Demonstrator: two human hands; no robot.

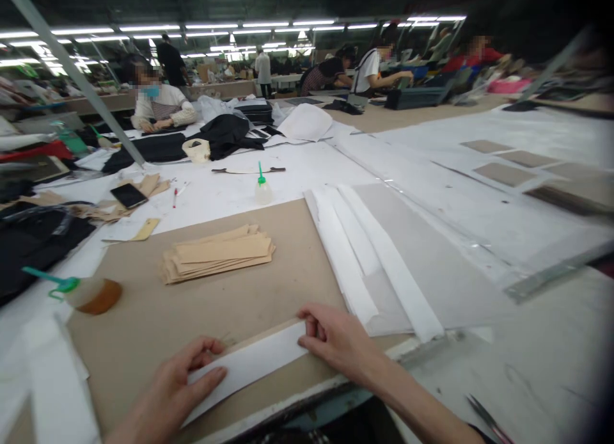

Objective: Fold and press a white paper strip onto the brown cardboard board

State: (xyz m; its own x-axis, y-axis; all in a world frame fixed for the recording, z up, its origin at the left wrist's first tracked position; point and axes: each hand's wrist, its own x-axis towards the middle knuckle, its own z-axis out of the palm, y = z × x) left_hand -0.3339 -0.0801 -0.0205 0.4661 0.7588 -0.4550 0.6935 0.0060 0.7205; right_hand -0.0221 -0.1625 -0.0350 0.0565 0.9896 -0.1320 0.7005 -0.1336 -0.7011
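Observation:
A long white strip [256, 361] lies across the brown board in front of me, with a narrow tan edge showing along its far side. My left hand [185, 377] holds the strip near its left end, thumb on top and fingers curled at the far edge. At the other end, my right hand [333, 338] pinches the corner between thumb and fingers. Beyond my hands sits a stack of tan strips [220, 252]. More white strips [384, 258] lie on a grey sheet to the right of the board.
On the brown board [297, 271] at left, a squeeze bottle [91, 293] of amber liquid lies tilted. A second bottle [263, 191] stands farther back. A phone [128, 196] rests at left, and scissors [487, 418] at lower right. Several people work beyond the table.

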